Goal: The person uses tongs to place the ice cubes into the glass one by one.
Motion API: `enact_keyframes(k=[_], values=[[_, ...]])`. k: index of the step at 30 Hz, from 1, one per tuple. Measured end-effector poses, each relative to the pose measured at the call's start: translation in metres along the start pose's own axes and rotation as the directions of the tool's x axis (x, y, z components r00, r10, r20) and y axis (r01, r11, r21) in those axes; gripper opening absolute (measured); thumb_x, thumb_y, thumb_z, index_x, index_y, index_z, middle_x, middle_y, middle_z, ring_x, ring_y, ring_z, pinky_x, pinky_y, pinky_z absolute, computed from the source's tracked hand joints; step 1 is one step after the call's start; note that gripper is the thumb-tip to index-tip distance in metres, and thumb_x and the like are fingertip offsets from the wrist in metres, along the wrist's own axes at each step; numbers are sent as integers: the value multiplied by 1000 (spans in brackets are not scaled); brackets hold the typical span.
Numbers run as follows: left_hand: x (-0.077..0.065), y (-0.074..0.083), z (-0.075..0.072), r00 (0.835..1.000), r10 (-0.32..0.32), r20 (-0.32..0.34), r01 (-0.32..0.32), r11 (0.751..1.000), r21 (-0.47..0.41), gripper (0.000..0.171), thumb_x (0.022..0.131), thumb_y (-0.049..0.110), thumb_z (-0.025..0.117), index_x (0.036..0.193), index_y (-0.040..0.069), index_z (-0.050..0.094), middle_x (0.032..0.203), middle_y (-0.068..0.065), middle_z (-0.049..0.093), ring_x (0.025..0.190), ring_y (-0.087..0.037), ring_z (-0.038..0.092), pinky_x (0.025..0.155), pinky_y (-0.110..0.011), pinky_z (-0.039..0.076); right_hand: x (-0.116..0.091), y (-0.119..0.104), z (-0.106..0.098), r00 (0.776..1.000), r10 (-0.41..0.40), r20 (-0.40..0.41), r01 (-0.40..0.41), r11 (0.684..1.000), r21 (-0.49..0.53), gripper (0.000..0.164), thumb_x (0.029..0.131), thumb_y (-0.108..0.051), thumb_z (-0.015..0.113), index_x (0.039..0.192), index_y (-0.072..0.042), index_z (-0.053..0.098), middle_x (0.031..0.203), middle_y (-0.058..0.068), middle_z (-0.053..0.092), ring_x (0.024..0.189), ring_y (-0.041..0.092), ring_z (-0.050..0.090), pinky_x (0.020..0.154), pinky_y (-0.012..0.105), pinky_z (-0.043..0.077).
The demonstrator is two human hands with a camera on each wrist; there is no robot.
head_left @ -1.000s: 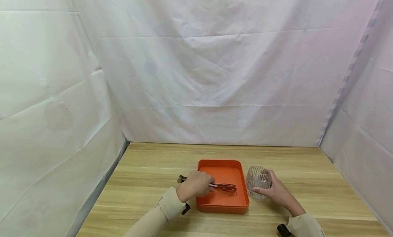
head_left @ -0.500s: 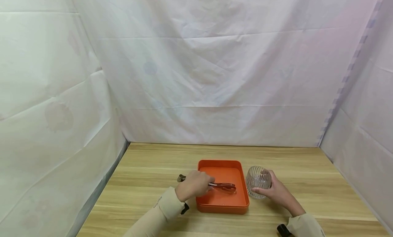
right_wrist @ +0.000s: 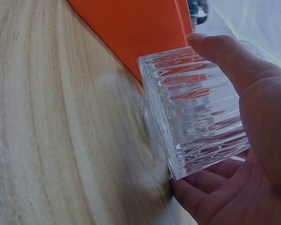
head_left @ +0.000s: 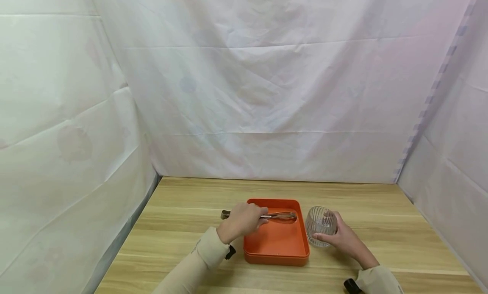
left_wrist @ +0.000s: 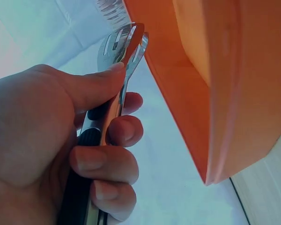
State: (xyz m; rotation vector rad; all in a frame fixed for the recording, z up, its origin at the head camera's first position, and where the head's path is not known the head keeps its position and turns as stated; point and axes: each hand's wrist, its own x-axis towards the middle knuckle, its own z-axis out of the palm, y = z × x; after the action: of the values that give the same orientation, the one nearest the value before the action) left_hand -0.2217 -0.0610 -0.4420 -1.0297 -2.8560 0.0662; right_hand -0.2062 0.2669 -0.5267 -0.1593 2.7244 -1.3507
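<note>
My left hand (head_left: pixel 241 222) grips metal tongs (head_left: pixel 283 217) by their black handles, seen close up in the left wrist view. Over the far part of the orange tray (head_left: pixel 278 242), the slotted heads of the tongs (left_wrist: pixel 114 43) point right and lie nearly together. I see nothing between them. A ribbed clear glass (head_left: pixel 317 227) stands upright on the table just right of the tray. Fingers and thumb of my right hand (head_left: pixel 346 239) curl round its right side. In the right wrist view the glass (right_wrist: pixel 196 103) sits close against the tray's wall.
The wood-patterned table (head_left: pixel 190 209) runs back to a white cloth sheet (head_left: pixel 267 95). More sheets hang at the left (head_left: pixel 57 137) and right (head_left: pixel 453 150). The tray's raised rim (head_left: pixel 276 256) surrounds a flat floor.
My left hand and the tongs have shifted toward the tray's far side, and the heads now show higher in the head view. Right hand and glass have stayed in place.
</note>
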Motion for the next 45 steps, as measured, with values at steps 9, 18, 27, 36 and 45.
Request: enact_keyframes(k=[9, 18, 27, 36, 45], values=[[6, -1, -7, 997, 26, -68, -28, 999, -23, 22, 92, 42, 54, 81, 23, 51, 55, 10, 40, 44, -6, 38, 39, -21, 27, 1, 1, 0, 1000, -1, 1, 1, 1000, -2, 93, 72, -44, 78, 139, -9, 24, 130, 23, 47, 106, 30, 56, 82, 40, 48], [13, 2, -12, 996, 32, -78, -37, 998, -54, 20, 93, 42, 53, 84, 24, 53, 58, 11, 43, 47, -4, 39, 41, -21, 27, 1, 0, -1, 1000, 3, 5, -3, 1000, 7, 93, 72, -43, 78, 139, -9, 24, 129, 23, 48, 106, 30, 57, 81, 40, 49], [21, 9, -23, 993, 45, -111, -52, 996, -66, 19, 94, 42, 53, 87, 24, 54, 57, 10, 42, 45, -6, 38, 40, -22, 25, 0, 0, 0, 1000, -2, -4, 2, 1000, 4, 93, 71, -43, 78, 139, -9, 24, 127, 22, 50, 104, 29, 57, 81, 40, 49], [28, 17, -27, 989, 61, -136, -68, 997, -42, 22, 93, 43, 54, 83, 23, 53, 57, 10, 46, 46, -5, 38, 42, -21, 26, 1, 1, 2, 1000, 18, -3, -18, 1000, 12, 91, 72, -42, 78, 138, -10, 25, 120, 22, 54, 99, 25, 59, 75, 34, 50], [31, 23, -26, 988, 56, -142, -63, 997, -46, 20, 93, 44, 52, 89, 25, 56, 59, 13, 46, 46, -4, 39, 41, -21, 26, -1, -1, 2, 1000, 14, -6, -14, 1000, -5, 92, 71, -43, 79, 138, -10, 25, 120, 20, 55, 98, 24, 59, 77, 35, 49]])
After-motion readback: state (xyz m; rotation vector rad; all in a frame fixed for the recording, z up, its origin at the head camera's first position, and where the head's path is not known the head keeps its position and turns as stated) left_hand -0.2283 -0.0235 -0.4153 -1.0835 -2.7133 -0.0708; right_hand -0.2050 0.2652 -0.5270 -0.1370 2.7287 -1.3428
